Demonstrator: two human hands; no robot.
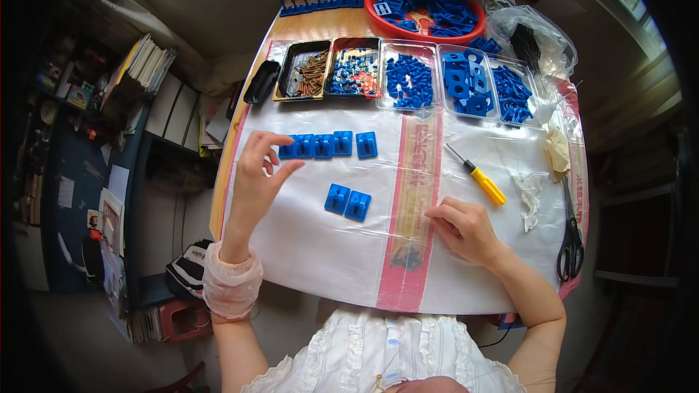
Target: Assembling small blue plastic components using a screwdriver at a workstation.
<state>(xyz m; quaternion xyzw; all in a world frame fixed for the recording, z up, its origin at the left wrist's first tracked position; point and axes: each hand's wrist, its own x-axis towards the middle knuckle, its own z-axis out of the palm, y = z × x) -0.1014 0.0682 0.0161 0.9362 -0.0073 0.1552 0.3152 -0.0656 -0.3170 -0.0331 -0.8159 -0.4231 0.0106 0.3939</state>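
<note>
My left hand (pixel 263 171) is raised at the left end of a row of several blue square plastic pieces (pixel 322 146). Its thumb and forefinger are apart, close to the leftmost piece, with nothing between them; whether a fingertip touches that piece I cannot tell. One more blue piece (pixel 366 145) sits slightly apart at the row's right end. Nearer to me, two blue pieces (pixel 346 202) lie side by side. My right hand (pixel 464 229) rests on the white cover, fingers loosely curled together and nothing visible in them. Beyond it lies a screwdriver (pixel 486 183) with a yellow handle.
Along the back stand trays of screws (pixel 309 73), small nuts and blue parts (pixel 357 73), and blue pieces (pixel 409 80). Behind them is a red basin (pixel 477 33) of blue parts. Black scissors (pixel 570 251) and crumpled white plastic (pixel 531 200) lie at the right.
</note>
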